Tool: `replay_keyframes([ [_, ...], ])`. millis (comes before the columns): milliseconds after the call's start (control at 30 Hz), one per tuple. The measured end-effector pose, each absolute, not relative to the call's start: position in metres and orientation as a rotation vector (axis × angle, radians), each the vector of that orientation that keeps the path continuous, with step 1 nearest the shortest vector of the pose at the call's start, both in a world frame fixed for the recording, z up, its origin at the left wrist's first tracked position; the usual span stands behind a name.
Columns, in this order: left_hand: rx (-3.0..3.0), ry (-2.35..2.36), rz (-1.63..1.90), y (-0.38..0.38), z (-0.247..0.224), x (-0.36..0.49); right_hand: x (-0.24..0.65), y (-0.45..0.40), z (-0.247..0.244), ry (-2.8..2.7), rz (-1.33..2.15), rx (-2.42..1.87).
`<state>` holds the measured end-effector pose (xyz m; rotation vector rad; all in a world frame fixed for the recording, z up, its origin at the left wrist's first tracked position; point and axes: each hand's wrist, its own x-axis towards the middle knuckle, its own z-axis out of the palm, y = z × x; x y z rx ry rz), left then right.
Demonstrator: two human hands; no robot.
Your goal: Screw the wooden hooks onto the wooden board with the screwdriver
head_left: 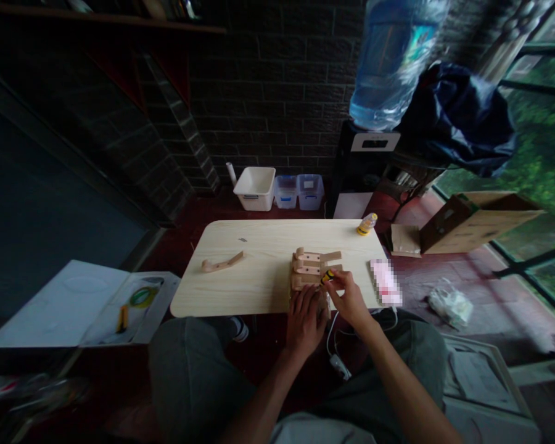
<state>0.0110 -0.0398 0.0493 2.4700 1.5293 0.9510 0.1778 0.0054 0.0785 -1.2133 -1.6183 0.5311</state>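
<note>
Trousered legs [194, 376] occupy the near zone at 5 and 7 o'clock, with the left forearm [272, 388] and right forearm [398, 364] above them. Clock positions refer to the centre of the counter [240, 296]; 12 o'clock faces away from the wearer.

Wooden assembly [309, 271] sits just to the 3 o'clock side of centre. Its hook pieces lie in parallel, long axes along 9–3 o'clock, rounded ends at 9. Yellow-and-black tool [327, 277] is at the assembly's 4 o'clock side, its long axis along 2–8 o'clock; tip contact cannot be determined. Loose wooden hook [222, 264] lies at 9 o'clock, rounded end toward 8, angled end toward 2.

Of the two hands, the right hand [350, 302] pinches the tool between thumb and fingers, its forearm entering from 5 o'clock. The left hand [305, 314] lies back-up on the assembly's near portion, fingers side by side toward 12; whether it grips the wood cannot be determined.

Yellow-based bottle [365, 226] stands at the 2 o'clock corner; a pixelated pink item [386, 282] lies at the 3 o'clock edge. Beyond the counter: open white case [46, 308], 8 o'clock; white bin [255, 202], 12 o'clock; water dispenser [345, 163], 1 o'clock; cardboard box [481, 228], 2 o'clock.
</note>
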Motion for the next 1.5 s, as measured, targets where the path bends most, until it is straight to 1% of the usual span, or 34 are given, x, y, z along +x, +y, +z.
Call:
replay_keyframes([
  [300,2.453,1.517,0.957,-0.040,0.047,0.010,0.183,0.004,0.099,-1.704,0.577,-1.221],
  [700,2.464,1.548,0.978,-0.038,0.046,0.011,0.173,0.011,0.079,-1.629,0.604,-1.206],
  [933,2.440,1.533,0.972,-0.039,0.045,0.011,0.173,0.012,0.077,-1.562,0.616,-1.200],
  [1300,2.448,1.547,0.979,-0.039,0.049,0.011,0.177,0.009,0.085,-1.641,0.651,-1.185],
  [1500,2.439,1.556,0.972,-0.039,0.045,0.012,0.175,0.006,0.081,-1.610,0.661,-1.195],
])
